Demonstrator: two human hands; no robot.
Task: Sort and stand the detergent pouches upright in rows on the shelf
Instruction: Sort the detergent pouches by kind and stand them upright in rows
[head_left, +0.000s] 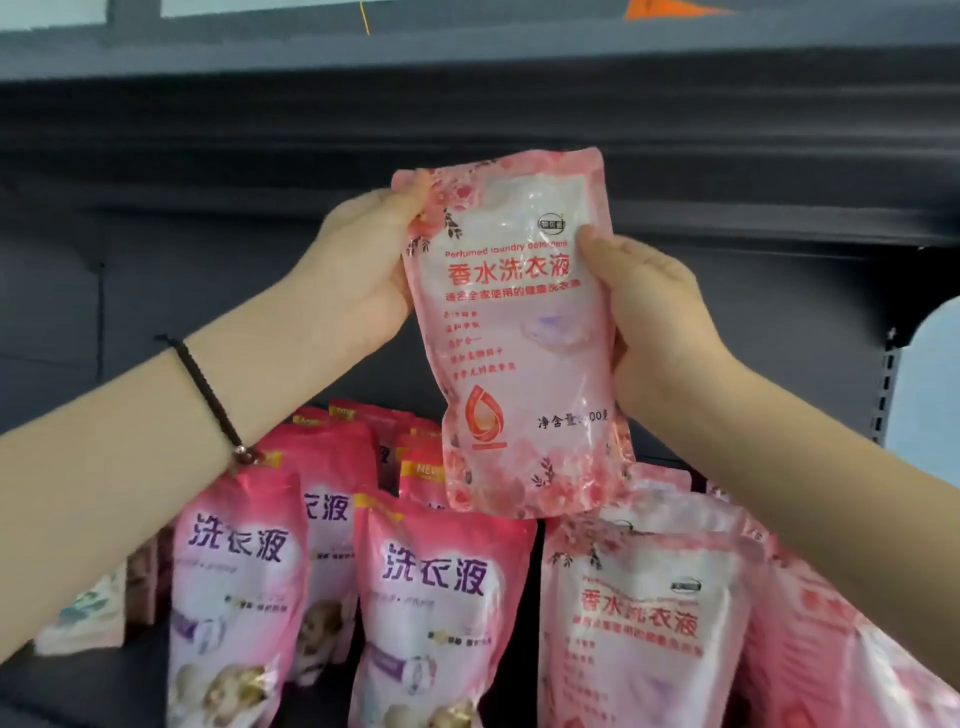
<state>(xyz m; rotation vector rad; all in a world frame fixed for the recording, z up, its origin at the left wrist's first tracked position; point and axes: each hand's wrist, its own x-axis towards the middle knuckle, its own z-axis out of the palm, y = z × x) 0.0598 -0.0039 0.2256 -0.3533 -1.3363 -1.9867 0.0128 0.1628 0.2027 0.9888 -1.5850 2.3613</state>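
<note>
head view: pink pouch (511, 332) gripped between left hand (358, 270) and right hand (654, 322).

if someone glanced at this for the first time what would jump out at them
First, the pale pink floral pouch held up mid-view, gripped at its sides by the left hand and the right hand in front of the dark shelving. Below it sit more pouches: deeper pink pouches with purple lettering at lower left, and a matching pale pouch at lower right.

Dark grey metal shelf (88, 693), deep-pink pouches (441, 613) upright in rows at centre, pale floral pouches (639, 629) at right, white pack (85, 618) far left.
</note>
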